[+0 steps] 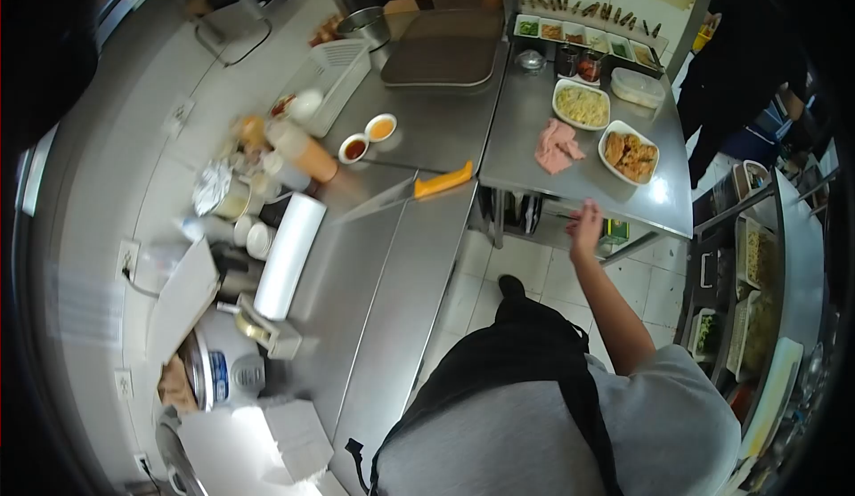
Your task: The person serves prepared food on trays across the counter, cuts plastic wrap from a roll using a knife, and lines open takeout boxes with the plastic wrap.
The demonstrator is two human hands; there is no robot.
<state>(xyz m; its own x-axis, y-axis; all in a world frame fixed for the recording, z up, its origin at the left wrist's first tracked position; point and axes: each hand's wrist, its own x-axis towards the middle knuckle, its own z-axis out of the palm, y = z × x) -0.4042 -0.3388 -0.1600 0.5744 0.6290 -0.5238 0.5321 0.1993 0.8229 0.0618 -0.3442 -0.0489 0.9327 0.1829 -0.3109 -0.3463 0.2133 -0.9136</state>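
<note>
My right hand (585, 227) hangs in front of the near edge of the right-hand steel table (521, 162), its fingers loosely apart and nothing in them. Nearest to it on that table is a white dish of browned, fried-looking pieces (631, 155). A crumpled pink cloth (558, 146) lies left of that dish, and a white bowl of pale shredded food (582, 105) stands behind. Untouched on the left counter lies a knife with a yellow handle (443, 181). My left hand is out of view.
Two small sauce cups (354, 149), a white roll (290, 256) and an orange squeeze bottle (307, 150) stand on the left counter. Topping trays (574, 33) line the back. Another person in dark clothing (735, 69) stands at the right, beyond shelves of food containers (755, 251).
</note>
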